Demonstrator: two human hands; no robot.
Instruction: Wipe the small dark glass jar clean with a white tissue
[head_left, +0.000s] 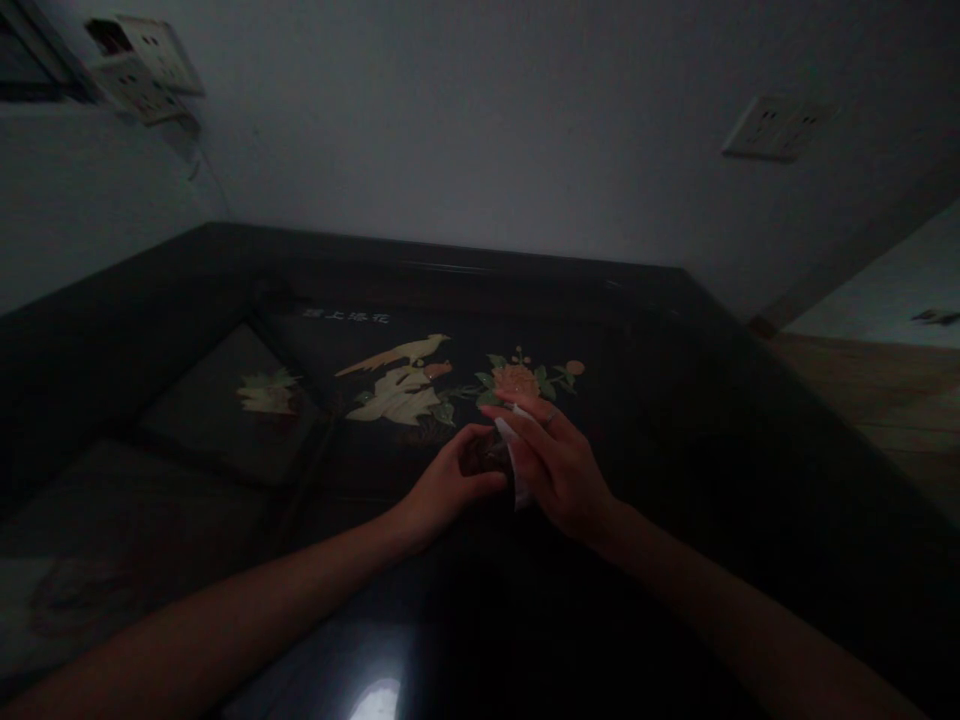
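Note:
Both my hands meet over a dark glossy table (675, 420) with an inlaid picture of birds and flowers (420, 385). My left hand (442, 485) curls around a small dark object (484, 455) that I cannot make out. My right hand (555, 460) holds a white cloth or tissue (516, 462) against that object, its fingers fairly straight and pressed together, with a ring on one finger. The room is dim.
A second inlaid panel (266, 392) shows on the table's left part. White wall sockets hang on the wall at top left (142, 65) and top right (776, 125). A wooden floor (877, 400) lies beyond the table's right edge.

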